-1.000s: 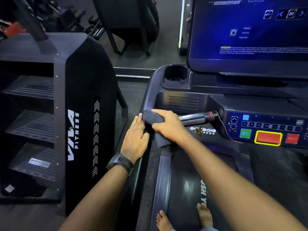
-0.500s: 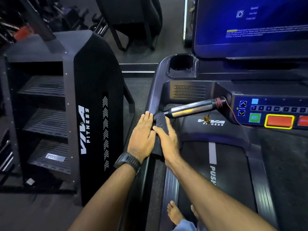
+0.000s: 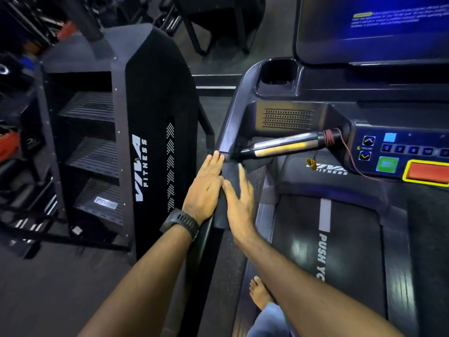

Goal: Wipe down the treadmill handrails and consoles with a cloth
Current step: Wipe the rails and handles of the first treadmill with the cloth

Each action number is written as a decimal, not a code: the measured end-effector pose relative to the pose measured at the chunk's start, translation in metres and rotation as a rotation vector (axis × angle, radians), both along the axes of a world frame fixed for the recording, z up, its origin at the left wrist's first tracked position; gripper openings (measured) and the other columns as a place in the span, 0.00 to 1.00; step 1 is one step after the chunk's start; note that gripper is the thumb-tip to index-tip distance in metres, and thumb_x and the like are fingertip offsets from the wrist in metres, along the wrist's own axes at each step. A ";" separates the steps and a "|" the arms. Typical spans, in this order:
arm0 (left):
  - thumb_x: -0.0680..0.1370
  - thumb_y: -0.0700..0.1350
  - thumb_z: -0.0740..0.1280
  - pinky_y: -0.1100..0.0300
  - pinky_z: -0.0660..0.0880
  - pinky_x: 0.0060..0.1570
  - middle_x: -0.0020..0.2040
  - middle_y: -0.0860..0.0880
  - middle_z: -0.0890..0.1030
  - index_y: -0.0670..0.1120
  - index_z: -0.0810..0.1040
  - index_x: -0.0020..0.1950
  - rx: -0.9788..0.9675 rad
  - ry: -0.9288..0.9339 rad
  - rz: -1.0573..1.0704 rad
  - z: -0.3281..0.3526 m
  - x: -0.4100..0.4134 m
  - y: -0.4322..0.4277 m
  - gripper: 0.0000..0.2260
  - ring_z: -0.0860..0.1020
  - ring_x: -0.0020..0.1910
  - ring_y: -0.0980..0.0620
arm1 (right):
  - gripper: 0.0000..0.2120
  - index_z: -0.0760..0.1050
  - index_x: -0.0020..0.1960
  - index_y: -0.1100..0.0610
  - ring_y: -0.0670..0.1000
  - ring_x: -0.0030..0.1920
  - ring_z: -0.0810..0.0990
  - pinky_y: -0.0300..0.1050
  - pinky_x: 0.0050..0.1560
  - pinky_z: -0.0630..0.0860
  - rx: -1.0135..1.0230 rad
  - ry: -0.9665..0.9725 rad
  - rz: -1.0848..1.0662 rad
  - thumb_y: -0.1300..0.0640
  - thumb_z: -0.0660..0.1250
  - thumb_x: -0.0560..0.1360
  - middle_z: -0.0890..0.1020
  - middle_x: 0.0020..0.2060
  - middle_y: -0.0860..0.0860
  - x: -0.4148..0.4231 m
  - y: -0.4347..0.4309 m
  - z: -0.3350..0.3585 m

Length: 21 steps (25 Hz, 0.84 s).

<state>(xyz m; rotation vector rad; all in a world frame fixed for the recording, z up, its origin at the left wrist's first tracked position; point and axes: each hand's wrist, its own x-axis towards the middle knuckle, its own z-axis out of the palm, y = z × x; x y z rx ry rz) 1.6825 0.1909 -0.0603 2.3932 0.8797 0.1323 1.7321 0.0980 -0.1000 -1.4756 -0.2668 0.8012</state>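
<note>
Where cloth (image 3: pixel 221 218) drapes handrail (image 3: pixel 230 122), right hand (image 3: pixel 239 203) flat

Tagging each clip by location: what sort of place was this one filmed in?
Most likely a gym. The person stands barefoot on a treadmill with a lit console screen and a button panel; beside it on the left stands a stepped machine marked VIVA FITNESS.

I am in a gym. I stand on a treadmill belt (image 3: pixel 345 251) printed with white lettering, facing its console (image 3: pixel 398 152) of small keys, a large red button (image 3: pixel 427 172) edged in yellow, a blue-lit screen (image 3: pixel 376 27) and a cup holder (image 3: pixel 279 76). To my left stands a black stair-climbing machine (image 3: pixel 158 98) marked "VIVA FITNESS", with ridged steps (image 3: pixel 92 152). Blurred dark machine frames (image 3: pixel 213 23) stand beyond.
</note>
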 end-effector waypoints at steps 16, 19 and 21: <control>0.82 0.55 0.49 0.65 0.43 0.76 0.80 0.55 0.50 0.47 0.54 0.81 -0.058 0.001 0.098 0.004 -0.013 -0.023 0.27 0.46 0.79 0.61 | 0.28 0.58 0.78 0.38 0.41 0.64 0.68 0.30 0.57 0.66 -0.008 0.025 -0.018 0.47 0.64 0.81 0.66 0.71 0.45 -0.014 -0.011 -0.006; 0.84 0.54 0.49 0.66 0.42 0.76 0.80 0.55 0.50 0.48 0.54 0.81 -0.065 -0.012 0.097 0.006 -0.018 -0.027 0.26 0.46 0.79 0.61 | 0.29 0.59 0.78 0.39 0.40 0.66 0.67 0.25 0.59 0.64 0.012 -0.146 -0.009 0.45 0.65 0.80 0.66 0.72 0.45 0.003 0.007 -0.018; 0.85 0.52 0.49 0.69 0.41 0.74 0.80 0.56 0.49 0.49 0.53 0.81 -0.060 0.025 0.084 0.007 -0.023 -0.032 0.24 0.45 0.78 0.62 | 0.30 0.59 0.77 0.37 0.48 0.69 0.71 0.42 0.66 0.69 -0.060 0.071 -0.015 0.40 0.64 0.78 0.69 0.73 0.48 -0.001 0.007 -0.029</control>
